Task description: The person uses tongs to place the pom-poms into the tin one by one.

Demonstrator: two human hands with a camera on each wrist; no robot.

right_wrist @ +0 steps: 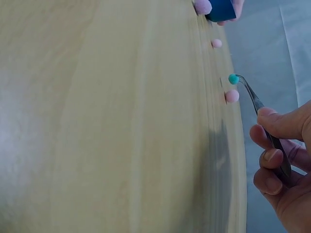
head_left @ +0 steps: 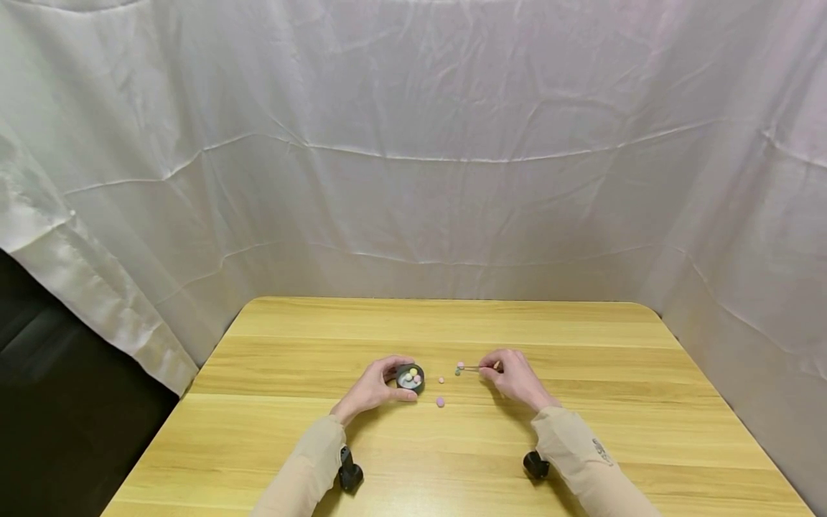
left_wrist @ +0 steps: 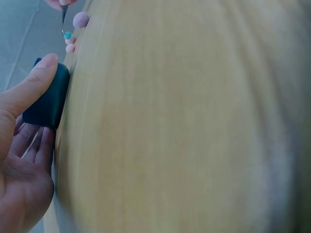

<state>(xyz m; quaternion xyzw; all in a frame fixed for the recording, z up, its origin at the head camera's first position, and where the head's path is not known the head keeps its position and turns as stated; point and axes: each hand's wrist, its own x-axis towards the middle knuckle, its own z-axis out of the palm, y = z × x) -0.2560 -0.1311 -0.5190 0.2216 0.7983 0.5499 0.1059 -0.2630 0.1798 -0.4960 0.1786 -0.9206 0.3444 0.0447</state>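
Note:
My left hand [head_left: 375, 388] holds a small round dark dish [left_wrist: 51, 104], thumb on one side and fingers round the other. Inside lie a yellow ball [head_left: 413, 372], a pink one and a pale one. Between thumb and fingers, my right hand [head_left: 515, 377] grips slim metal tweezers [right_wrist: 256, 101] pointing left. Their bent tips are at a small teal ball [right_wrist: 233, 79], which looks pinched. Right beside it sits a pink ball [right_wrist: 232, 96] on the table. A smaller pink ball [head_left: 441, 380] and a larger purple ball [head_left: 441, 402] lie between the hands.
Everything stands on a wood-grain table [head_left: 439, 459] with rounded far corners. Pale curtains [head_left: 452, 201] hang behind it and along the sides, and a dark area [head_left: 58, 402] shows at the left. Black devices [head_left: 349, 474] are strapped at both wrists.

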